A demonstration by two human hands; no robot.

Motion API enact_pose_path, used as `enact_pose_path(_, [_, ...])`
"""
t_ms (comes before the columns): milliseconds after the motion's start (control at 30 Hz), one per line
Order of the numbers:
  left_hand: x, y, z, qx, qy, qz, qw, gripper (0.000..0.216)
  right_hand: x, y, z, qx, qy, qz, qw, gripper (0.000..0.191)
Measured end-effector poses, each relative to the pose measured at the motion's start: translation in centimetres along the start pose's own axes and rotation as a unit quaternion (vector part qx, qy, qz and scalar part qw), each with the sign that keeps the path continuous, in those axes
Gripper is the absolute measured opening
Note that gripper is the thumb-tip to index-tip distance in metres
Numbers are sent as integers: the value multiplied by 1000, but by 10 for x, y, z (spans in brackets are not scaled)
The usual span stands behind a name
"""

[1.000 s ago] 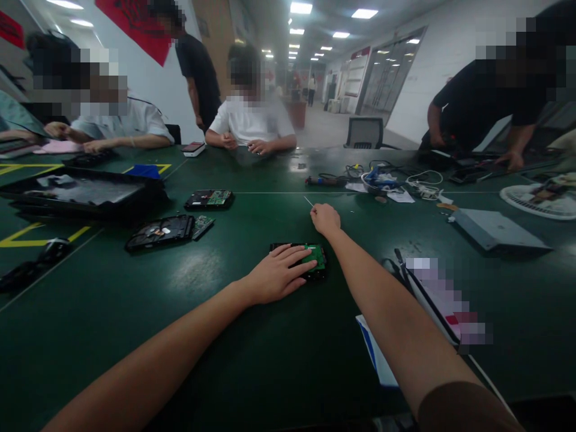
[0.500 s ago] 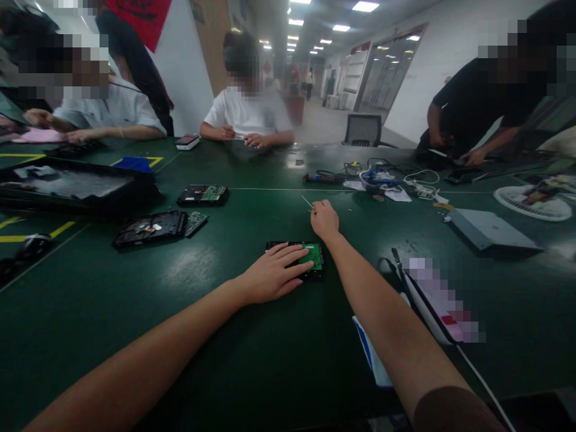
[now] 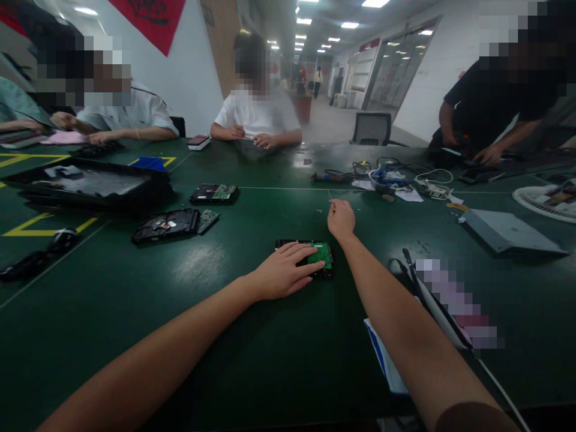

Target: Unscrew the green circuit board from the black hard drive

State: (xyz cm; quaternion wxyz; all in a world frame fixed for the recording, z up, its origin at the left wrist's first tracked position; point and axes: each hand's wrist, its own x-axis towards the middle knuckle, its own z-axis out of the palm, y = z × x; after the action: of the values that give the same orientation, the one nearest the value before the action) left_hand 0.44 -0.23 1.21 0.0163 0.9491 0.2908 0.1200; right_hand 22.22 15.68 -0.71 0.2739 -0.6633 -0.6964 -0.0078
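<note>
My left hand (image 3: 288, 270) lies flat with spread fingers over a hard drive (image 3: 324, 258), hiding much of its left part. The drive's green circuit board shows past my fingertips. Beyond the drive and a little to its right, my right hand (image 3: 342, 219) is closed round a slim screwdriver (image 3: 330, 195). Only its thin metal shaft sticks out, pointing up and slightly left; the grip is hidden. Just left of these fingers, several tiny bits (image 3: 319, 210), apparently screws, lie on the green table (image 3: 234, 354).
Left are another hard drive (image 3: 214, 192), an opened black casing (image 3: 165, 227) with a small circuit board (image 3: 207, 220), and a large black tray (image 3: 90, 183). Cables (image 3: 387, 180), a grey metal box (image 3: 513, 231) and a lanyard badge (image 3: 443, 300) lie right. Co-workers (image 3: 258, 117) are across the table.
The view has swung left, so everything sits further right in the picture. My right hand has shifted slightly right with the screwdriver, whose shaft stands steeper. My left hand stays on the hard drive.
</note>
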Motion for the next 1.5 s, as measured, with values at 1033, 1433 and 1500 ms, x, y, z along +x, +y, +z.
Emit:
enact_pose_path(1033, [15, -2, -13, -90, 51, -85, 991, 46, 14, 9, 13, -28, -60, -13, 998, 30])
enact_pose_path(1433, [26, -7, -18, -34, 18, -48, 998, 42, 10, 13, 13, -18, -35, -42, 998, 29])
enact_pose_path(1500, [23, -6, -14, -34, 31, -45, 998, 42, 9, 12, 13, -16, -35, -47, 998, 28])
